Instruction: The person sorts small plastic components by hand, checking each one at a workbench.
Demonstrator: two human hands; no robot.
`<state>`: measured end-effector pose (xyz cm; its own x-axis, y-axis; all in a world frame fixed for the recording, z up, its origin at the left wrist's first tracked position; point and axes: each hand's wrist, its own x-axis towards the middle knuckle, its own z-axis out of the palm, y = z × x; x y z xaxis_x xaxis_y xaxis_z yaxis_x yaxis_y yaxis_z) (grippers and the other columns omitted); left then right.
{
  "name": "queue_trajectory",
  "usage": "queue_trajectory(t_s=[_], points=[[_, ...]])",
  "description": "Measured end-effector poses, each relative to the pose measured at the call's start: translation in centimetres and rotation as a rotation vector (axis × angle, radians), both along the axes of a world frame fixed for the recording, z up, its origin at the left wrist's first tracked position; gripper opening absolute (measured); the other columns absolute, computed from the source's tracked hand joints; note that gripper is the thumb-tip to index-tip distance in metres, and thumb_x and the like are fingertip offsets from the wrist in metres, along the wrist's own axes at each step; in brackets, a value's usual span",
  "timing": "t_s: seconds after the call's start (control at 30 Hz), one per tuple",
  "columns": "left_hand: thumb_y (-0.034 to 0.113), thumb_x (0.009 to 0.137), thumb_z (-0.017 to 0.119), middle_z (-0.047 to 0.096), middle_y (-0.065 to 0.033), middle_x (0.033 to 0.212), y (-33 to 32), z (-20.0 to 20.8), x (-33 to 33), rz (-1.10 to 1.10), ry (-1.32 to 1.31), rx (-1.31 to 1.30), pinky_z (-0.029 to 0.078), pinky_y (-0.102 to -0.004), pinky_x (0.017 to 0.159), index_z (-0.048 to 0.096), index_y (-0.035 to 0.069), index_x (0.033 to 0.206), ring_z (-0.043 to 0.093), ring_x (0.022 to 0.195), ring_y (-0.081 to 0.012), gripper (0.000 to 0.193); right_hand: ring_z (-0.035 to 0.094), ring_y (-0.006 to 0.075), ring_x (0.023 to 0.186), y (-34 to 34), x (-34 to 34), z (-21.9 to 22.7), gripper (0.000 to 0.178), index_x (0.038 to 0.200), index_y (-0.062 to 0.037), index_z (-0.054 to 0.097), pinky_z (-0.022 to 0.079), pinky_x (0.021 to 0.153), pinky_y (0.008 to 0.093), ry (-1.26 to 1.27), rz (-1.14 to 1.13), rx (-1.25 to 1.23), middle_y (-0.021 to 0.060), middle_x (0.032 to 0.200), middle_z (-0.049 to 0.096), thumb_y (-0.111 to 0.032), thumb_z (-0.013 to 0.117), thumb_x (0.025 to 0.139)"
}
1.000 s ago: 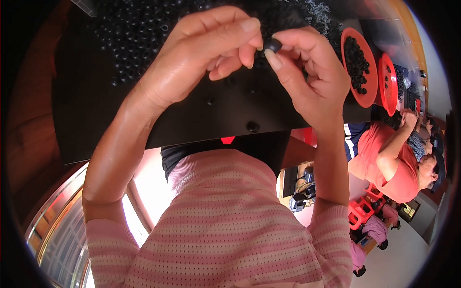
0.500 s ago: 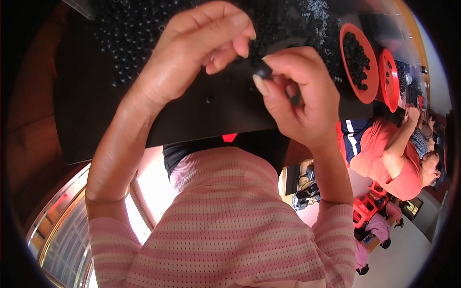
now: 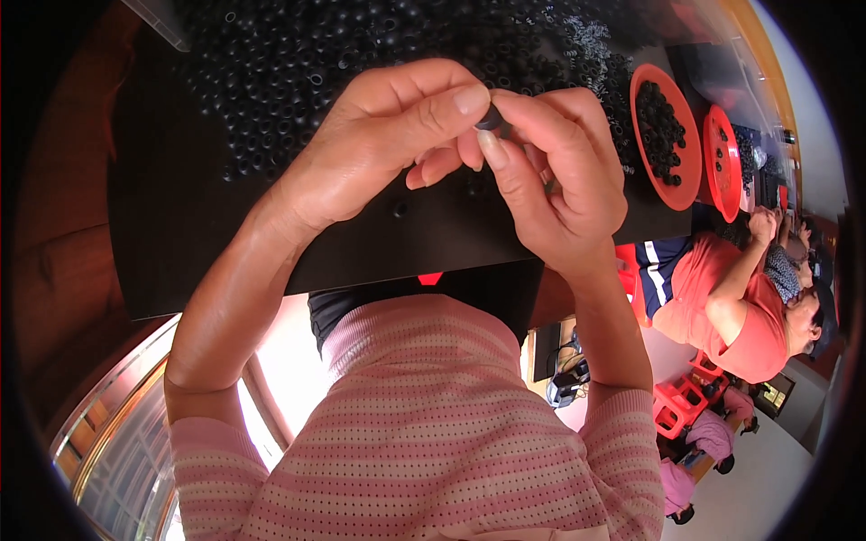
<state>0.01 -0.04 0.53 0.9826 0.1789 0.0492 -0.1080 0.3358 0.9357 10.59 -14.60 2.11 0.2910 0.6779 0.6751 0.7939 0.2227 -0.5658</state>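
A small round black plastic part (image 3: 490, 118) sits between my two hands, above the black tabletop (image 3: 361, 252). My right hand (image 3: 564, 171) pinches it between thumb and index finger. The thumb and fingers of my left hand (image 3: 397, 135) close on its other side, and what else they may hold is hidden. Beyond my hands spreads a wide heap of small black ring-shaped parts (image 3: 280, 81). One loose black ring (image 3: 400, 209) lies apart on the table, nearer to me.
Small metal springs (image 3: 588, 45) lie among the black parts at the far right. An orange-red bowl (image 3: 690, 167) of black parts stands at right, a second red bowl (image 3: 732, 194) beyond it. A clear plastic container (image 3: 162, 22) is far left. A person in orange-red (image 3: 713, 311) sits at right.
My left hand has moved right and toward me, so its fingers now meet the black part in my right hand. The hands were apart before. The view has shifted slightly.
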Motion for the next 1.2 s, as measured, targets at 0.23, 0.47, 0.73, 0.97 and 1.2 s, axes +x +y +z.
queue_trajectory(t_s=[0.23,0.47,0.73,0.97,1.2], points=[[0.031,0.095,0.057,0.059,-0.0015,0.071,0.0,0.1,0.1,0.025,0.025,-0.02,0.029,-0.0192,0.044,0.06,0.003,0.098,0.043,0.051,-0.0053,0.028,0.058,0.0144,0.065,-0.2,0.3,-0.1,0.026,0.103,0.0017,0.064,0.046,0.054,0.0236,0.01,-0.012,-0.035,0.0083,0.083,0.057,0.004,0.069,0.078],[0.029,0.098,0.051,0.058,-0.0019,0.07,-0.2,0.2,0.0,0.031,0.042,-0.137,0.029,-0.0193,0.044,0.059,0.002,0.099,0.042,0.052,-0.0062,0.028,0.057,0.0133,0.064,0.1,0.1,0.0,0.024,0.101,0.0022,0.064,0.045,0.052,0.0231,0.013,0.01,-0.012,0.0084,0.083,0.057,0.006,0.068,0.077],[0.025,0.1,0.046,0.055,-0.0039,0.071,-0.4,-0.1,0.0,-0.041,0.048,-0.12,0.035,-0.0234,0.047,0.056,0.0,0.119,0.047,0.055,-0.0118,0.033,0.061,0.0112,0.063,0.6,-0.9,-1.2,0.024,0.105,0.0037,0.065,0.047,0.053,0.0214,0.253,0.063,0.124,0.0084,0.082,0.056,0.005,0.068,0.081],[0.024,0.1,0.046,0.057,-0.0044,0.072,-0.2,0.3,-0.2,-0.003,0.039,-0.135,0.035,-0.0233,0.047,0.057,0.0,0.118,0.047,0.055,-0.012,0.032,0.06,0.0102,0.063,0.3,-0.1,-1.3,0.024,0.106,0.0036,0.066,0.046,0.051,0.0206,0.005,-0.027,0.094,0.0078,0.082,0.055,0.005,0.067,0.082],[0.028,0.1,0.047,0.056,-0.0031,0.07,-0.8,0.3,-0.3,0.076,0.008,-0.05,0.031,-0.02,0.046,0.06,0.0,0.106,0.045,0.054,-0.0063,0.031,0.055,0.0154,0.057,-0.1,0.5,-0.7,0.026,0.106,0.0013,0.065,0.045,0.05,0.0253,-0.021,-0.02,0.015,0.0082,0.074,0.057,-0.001,0.07,0.079]])
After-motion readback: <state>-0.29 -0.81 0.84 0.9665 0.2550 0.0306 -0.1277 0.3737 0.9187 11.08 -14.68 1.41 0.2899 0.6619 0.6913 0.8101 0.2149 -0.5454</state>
